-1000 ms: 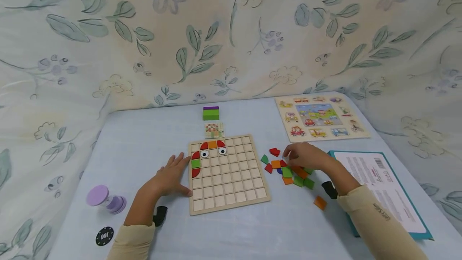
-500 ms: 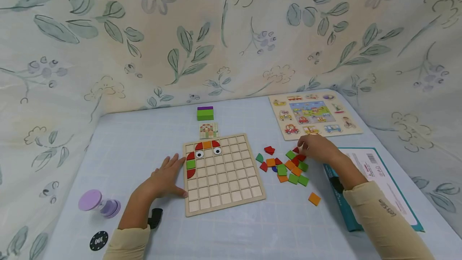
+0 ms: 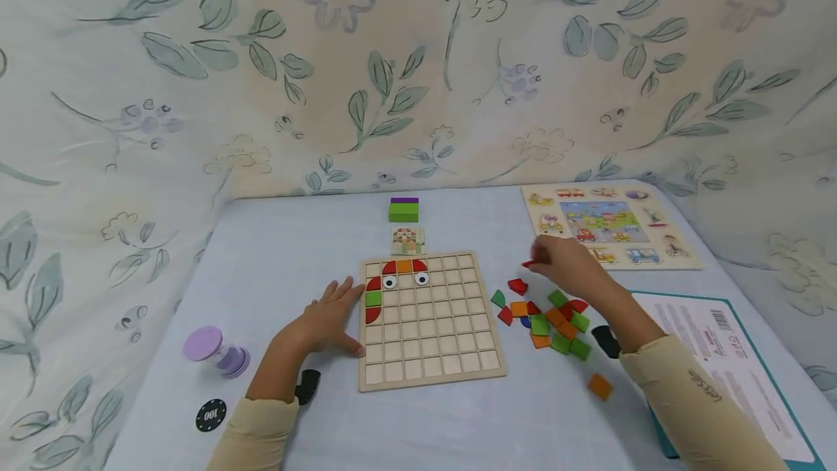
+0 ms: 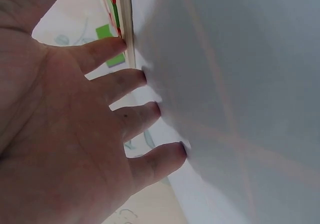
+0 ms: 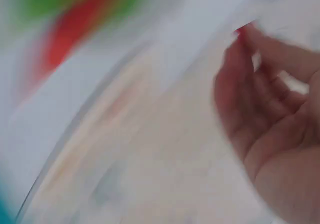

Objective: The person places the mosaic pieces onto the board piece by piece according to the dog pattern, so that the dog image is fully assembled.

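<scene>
Along its left edge, the wooden grid board (image 3: 431,340) is touched by my left hand (image 3: 325,320), fingers spread and straight. Red, orange and green tiles and two round eye pieces (image 3: 421,279) sit in its upper left cells. My right hand (image 3: 565,265) is raised above the table, right of the board. Between thumb and fingertips it pinches a small red tile (image 5: 243,29), mostly hidden by the fingers. Below that hand lies a loose heap of green, orange, red and blue tiles (image 3: 539,324). A picture card (image 3: 408,240) lies just behind the board.
Behind the card stands a green and purple block (image 3: 404,211). A vehicle puzzle board (image 3: 604,220) lies at the back right, a teal-edged box (image 3: 726,362) at the right. On the left are a purple stand (image 3: 216,351) and a black chip (image 3: 211,415). One orange tile (image 3: 599,387) lies apart.
My right hand has picked a red tile from the heap and moved up and left with it. The left hand stays at the board's edge. The head view has shifted slightly.
</scene>
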A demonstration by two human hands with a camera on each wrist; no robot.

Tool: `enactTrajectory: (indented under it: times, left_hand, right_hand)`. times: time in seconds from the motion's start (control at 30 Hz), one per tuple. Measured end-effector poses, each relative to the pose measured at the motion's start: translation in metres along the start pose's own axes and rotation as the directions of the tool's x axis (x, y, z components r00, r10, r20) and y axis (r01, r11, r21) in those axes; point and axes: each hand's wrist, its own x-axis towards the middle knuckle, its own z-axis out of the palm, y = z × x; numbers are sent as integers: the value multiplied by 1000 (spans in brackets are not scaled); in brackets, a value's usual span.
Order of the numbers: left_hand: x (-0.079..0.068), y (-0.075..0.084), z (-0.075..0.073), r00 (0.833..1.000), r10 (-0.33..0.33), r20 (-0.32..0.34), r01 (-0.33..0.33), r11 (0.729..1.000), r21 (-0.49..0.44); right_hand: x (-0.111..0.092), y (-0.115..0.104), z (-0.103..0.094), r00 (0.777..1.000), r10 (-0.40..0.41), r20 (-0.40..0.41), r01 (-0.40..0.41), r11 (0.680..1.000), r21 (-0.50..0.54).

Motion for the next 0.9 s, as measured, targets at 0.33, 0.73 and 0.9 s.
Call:
enactTrajectory:
  times: [0.33, 0.73, 0.9]
  left_hand:
    - [-4, 8, 7, 1000, -6, 0, 6, 999, -33]
    - [-7, 4, 2, 1000, 0, -7, 0, 1000, -4]
    - [-10, -2, 0, 1000, 4, -8, -4, 1000, 1]
  right_hand:
    - [54, -131, 71, 939, -328, 99, 327, 945, 26]
    - [63, -141, 91, 904, -427, 15, 426, 897, -119]
    - [63, -148, 96, 889, -458, -1, 453, 880, -144]
